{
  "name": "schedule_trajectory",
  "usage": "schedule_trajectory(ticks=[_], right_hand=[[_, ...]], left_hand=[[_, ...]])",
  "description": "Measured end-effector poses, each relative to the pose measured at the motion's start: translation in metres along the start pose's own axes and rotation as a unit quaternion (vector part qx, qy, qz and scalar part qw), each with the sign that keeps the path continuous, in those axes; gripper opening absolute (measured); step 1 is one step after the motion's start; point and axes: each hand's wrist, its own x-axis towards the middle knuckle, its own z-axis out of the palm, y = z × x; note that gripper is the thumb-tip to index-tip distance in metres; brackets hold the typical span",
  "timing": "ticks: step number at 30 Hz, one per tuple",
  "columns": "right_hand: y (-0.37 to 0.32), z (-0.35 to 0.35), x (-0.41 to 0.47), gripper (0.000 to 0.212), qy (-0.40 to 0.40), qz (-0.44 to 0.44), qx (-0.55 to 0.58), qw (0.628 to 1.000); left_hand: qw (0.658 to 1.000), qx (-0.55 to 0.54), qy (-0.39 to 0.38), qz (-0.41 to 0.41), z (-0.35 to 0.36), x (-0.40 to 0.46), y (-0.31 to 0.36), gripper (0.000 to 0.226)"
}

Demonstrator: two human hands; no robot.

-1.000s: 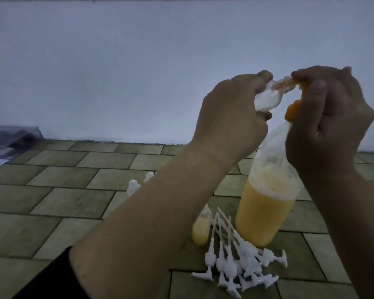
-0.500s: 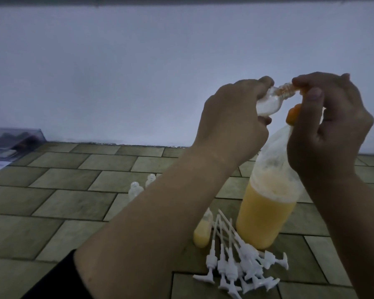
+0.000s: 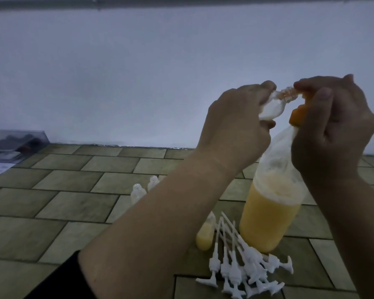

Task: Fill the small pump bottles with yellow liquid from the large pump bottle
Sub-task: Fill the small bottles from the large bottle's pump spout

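A small clear bottle [image 3: 125,104] is held tilted at the left hand [image 3: 235,130], whose fingers are curled round its body, so that its threaded neck is pointed rightward at the orange pump head [image 3: 298,114] of the large pump bottle [image 3: 270,210]. The right hand [image 3: 333,126] is wrapped over that pump head, fingers bent down across the top and the thumb laid along the near side; the spout itself is hidden between fingertip and neck. Compared with a second ago, both hands and the bottles are seen lower in the view, which is put down mostly to the head having been raised, since the floor tiles [image 3: 73,201] have dropped by the same measure; the mouth-to-spout alignment is unchanged, and a pale pool is now seen in the belly of the small bottle. From this it is judged that pumping is under way and the bottle is only partly filled. The large bottle stands on the floor at the right, roughly half full of yellow liquid with foam above it. Just to its left one filled small bottle [image 3: 205,236] is stood, and near it a heap of white pump tops [image 3: 242,268] is laid. Further left, two empty small bottles [image 3: 145,190] are partly hidden behind the forearm. A boxed item [image 3: 11,143] is seen at the far left.
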Motion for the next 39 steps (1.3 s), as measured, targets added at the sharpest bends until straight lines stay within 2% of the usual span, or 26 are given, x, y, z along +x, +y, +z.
schedule_trajectory(ticks=[5,12,19,26,32,39], right_hand=[[0.0,-0.001,-0.001,0.041,-0.021,0.007,-0.011,1.0],[-0.004,-0.005,0.005,0.042,-0.017,-0.001,-0.018,1.0],[-0.007,-0.004,0.003,0.042,-0.046,0.027,-0.018,0.998],[-0.008,-0.003,0.01,0.04,-0.033,0.005,-0.007,0.999],[-0.008,-0.005,0.004,0.041,-0.057,0.023,-0.004,0.998],[-0.008,-0.006,0.006,0.038,-0.046,-0.007,-0.031,0.998]], left_hand=[[0.999,-0.015,-0.029,-0.01,-0.004,0.002,-0.001,0.051],[1.0,-0.01,0.0,0.004,-0.006,0.002,0.002,0.052],[0.999,-0.009,-0.029,-0.013,-0.004,0.004,-0.002,0.051],[1.0,-0.013,-0.004,-0.008,-0.005,0.005,0.0,0.05],[1.0,-0.01,-0.015,-0.004,-0.003,0.002,0.001,0.052],[1.0,-0.009,0.019,0.014,-0.003,0.005,0.002,0.05]])
